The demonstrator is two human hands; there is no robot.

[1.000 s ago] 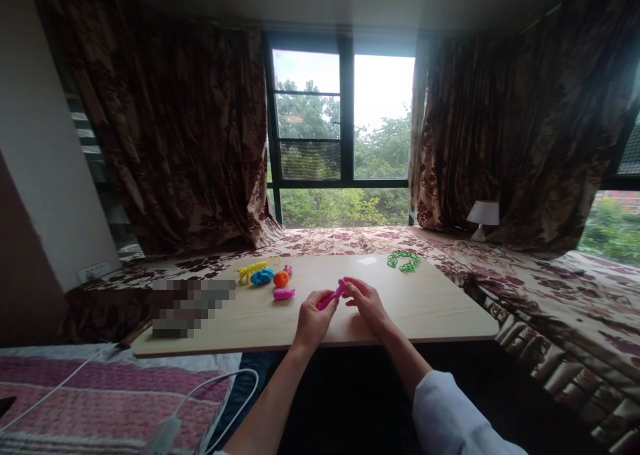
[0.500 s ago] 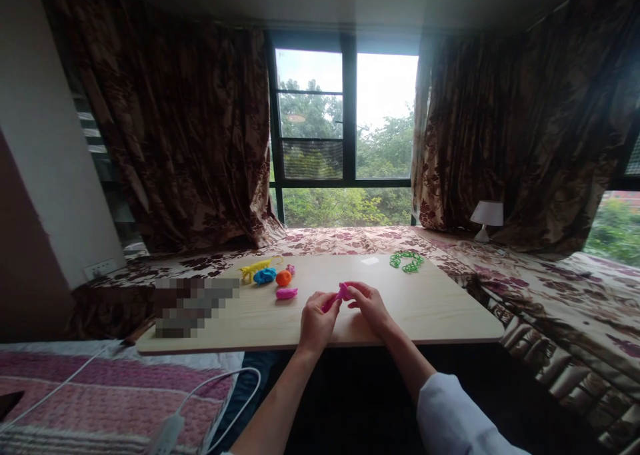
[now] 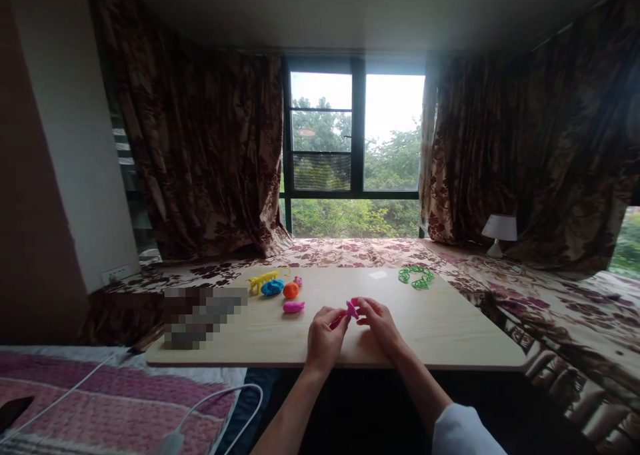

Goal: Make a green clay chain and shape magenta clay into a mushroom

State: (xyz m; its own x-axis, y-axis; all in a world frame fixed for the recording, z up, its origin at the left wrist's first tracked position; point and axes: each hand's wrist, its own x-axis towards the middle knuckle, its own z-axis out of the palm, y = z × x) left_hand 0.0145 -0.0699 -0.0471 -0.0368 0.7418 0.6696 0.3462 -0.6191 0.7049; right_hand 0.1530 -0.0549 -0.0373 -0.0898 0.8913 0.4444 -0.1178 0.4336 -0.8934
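Between my two hands, above the light wooden table (image 3: pixel 440 338), is a small piece of bright pink modelling clay (image 3: pixel 352 308). My left hand (image 3: pixel 324 338) pinches it from the left, with thumb and fingers closed. My right hand (image 3: pixel 380 325) grips its other side with its fingertips. Part of the piece is covered by my fingers. Left of my hands lies a separate pink lump (image 3: pixel 293 307). Behind that lump are an orange ball (image 3: pixel 291 290), a blue lump (image 3: pixel 273 288), a yellow animal-like figure (image 3: pixel 263 281) and a small pink piece (image 3: pixel 299 281).
A green looped string of pieces (image 3: pixel 417 278) lies at the table's far right, near a white paper (image 3: pixel 379 275). A blurred-out patch (image 3: pixel 200 318) covers the table's left side. A small lamp (image 3: pixel 499 232) stands on the window ledge. A white cable (image 3: pixel 220 392) crosses the bed.
The whole view has shifted, so the scene sits lower and a little to the right. Both hands still hold the pink clay; its angle between the fingers has changed slightly.
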